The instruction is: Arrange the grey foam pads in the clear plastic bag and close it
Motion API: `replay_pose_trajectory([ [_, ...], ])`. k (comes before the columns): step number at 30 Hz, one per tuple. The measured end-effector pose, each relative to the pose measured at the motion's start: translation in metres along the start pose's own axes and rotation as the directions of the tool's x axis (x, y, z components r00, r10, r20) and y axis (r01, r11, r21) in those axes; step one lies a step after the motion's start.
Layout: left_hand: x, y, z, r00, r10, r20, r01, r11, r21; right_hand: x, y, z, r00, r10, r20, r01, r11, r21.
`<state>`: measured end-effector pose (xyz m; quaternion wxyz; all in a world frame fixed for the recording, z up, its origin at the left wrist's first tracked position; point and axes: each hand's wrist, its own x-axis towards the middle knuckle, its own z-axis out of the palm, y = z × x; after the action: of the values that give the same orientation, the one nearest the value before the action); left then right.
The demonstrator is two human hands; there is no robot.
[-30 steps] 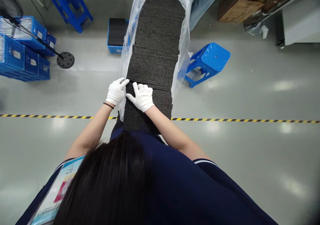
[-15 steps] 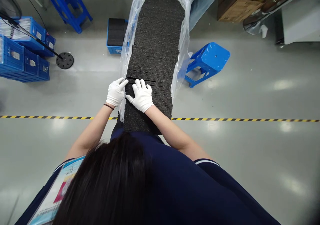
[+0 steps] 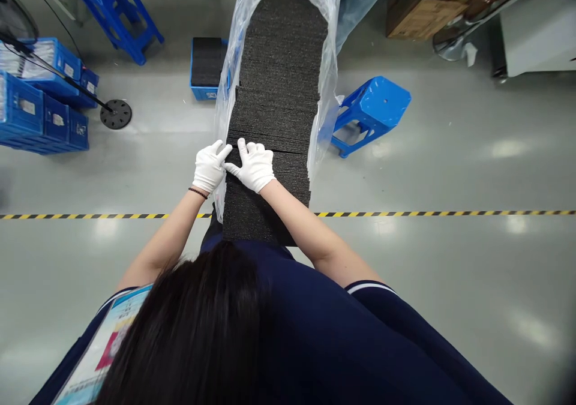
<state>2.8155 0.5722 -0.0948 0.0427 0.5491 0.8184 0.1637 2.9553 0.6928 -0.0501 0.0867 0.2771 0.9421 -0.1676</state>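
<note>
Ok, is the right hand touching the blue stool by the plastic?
Apart. The head view shows the right hand over black sheets, with clear plastic between it and the blue stool.

The white-gloved left hand (image 3: 209, 165) is resting at the black stack (image 3: 279, 93)'s left edge, two fingers (image 3: 224, 152) parted. The gloved right hand (image 3: 255, 168) is lying palm-down on the stack, thumb (image 3: 233, 169) spread toward that edge; both forearms (image 3: 297, 210) are angling inward.

One head camera looked steeply down, past the nearby hair (image 3: 193, 333), onto the left hand (image 3: 209, 168), right hand (image 3: 257, 167) and floor (image 3: 450, 153).
</note>
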Motion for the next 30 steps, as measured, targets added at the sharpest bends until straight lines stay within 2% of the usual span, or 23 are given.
replay_pose_trajectory([
  [9, -0.002, -0.002, 0.004, 0.999, 0.001, -0.045, -0.001, 1.0, 0.005, -0.002, 0.0, -0.004, 0.994, -0.055, -0.095, 0.057, 0.998, 0.023],
  [18, -0.005, 0.001, 0.005, 0.999, -0.003, -0.049, 0.002, 1.0, -0.025, 0.004, 0.005, 0.005, 0.981, -0.097, -0.169, 0.113, 0.99, 0.084],
  [22, -0.006, 0.003, 0.007, 0.999, -0.014, -0.045, 0.013, 1.0, -0.014, 0.013, 0.007, 0.004, 0.983, -0.102, -0.153, 0.113, 0.991, 0.07],
  [27, -0.007, 0.005, 0.011, 0.997, -0.029, -0.066, 0.029, 1.0, 0.011, 0.038, 0.012, 0.0, 0.994, 0.003, -0.113, 0.002, 0.999, 0.044],
  [30, -0.008, 0.006, 0.012, 0.998, -0.047, -0.051, 0.047, 0.999, -0.002, 0.043, 0.013, -0.002, 0.996, -0.007, -0.093, 0.008, 1.0, 0.011],
])
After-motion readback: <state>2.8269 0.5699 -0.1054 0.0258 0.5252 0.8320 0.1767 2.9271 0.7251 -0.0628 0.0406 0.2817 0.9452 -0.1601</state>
